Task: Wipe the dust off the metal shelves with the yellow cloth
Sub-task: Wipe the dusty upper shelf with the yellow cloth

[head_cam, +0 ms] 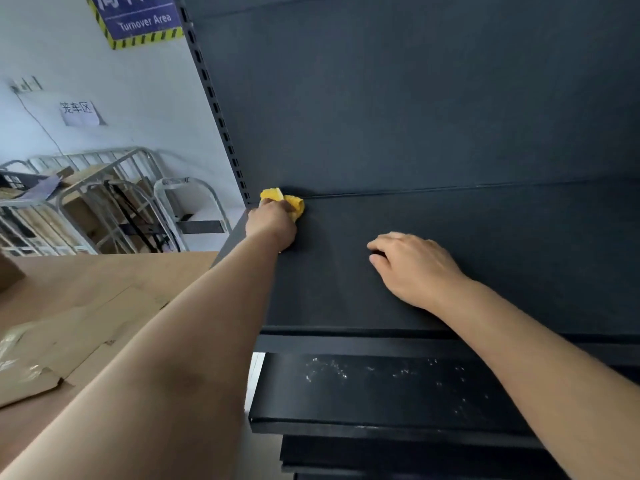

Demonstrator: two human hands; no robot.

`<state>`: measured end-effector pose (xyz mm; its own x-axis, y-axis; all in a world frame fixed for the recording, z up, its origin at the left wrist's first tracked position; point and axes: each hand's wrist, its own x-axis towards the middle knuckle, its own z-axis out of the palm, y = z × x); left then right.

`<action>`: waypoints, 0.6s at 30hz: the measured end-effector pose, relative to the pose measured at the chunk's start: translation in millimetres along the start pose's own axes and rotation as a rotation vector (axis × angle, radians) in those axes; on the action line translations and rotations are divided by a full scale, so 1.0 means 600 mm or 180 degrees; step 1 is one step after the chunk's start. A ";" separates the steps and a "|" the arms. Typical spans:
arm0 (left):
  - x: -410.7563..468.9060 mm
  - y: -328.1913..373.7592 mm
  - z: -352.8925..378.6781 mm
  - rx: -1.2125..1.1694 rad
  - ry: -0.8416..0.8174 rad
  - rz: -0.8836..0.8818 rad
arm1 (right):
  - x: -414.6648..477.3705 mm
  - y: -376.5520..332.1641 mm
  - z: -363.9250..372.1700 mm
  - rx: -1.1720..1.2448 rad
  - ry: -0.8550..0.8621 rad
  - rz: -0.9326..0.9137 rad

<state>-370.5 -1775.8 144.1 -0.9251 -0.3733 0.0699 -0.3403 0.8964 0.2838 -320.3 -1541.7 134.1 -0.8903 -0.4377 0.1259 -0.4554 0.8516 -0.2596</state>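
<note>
1. Left of the shelving stand nested cage carts of grey metal tube, their number hard to tell. Flattened cardboard lies on the brown floor in front of them.
2. On the pale wall hang one blue sign with a yellow-and-black striped border and one white paper notice.
3. A slotted upright edges the flat, dark, matte back panel.
4. Two dark metal shelves show plainly. The upper shelf is smooth and the lower shelf is flecked with pale dust. More dark edges sit beneath.
5. The one yellow cloth, soft and bunched, sits in the upper shelf's far left corner, against the back panel.
6. The left hand grips the cloth, fingers curled around it.
7. The right hand rests on the upper shelf, well apart from the cloth. Its fingers are loosely curled and hold nothing.
</note>
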 end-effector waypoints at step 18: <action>-0.060 0.291 0.084 -0.0048 -0.0234 0.0901 | -0.115 0.196 -0.069 -0.0181 0.0240 0.0597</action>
<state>-405.0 -1593.9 142.7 -0.9928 -0.0902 0.0790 -0.0650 0.9586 0.2772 -312.6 -1399.4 134.7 -0.9565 -0.2489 0.1524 -0.2793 0.9319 -0.2312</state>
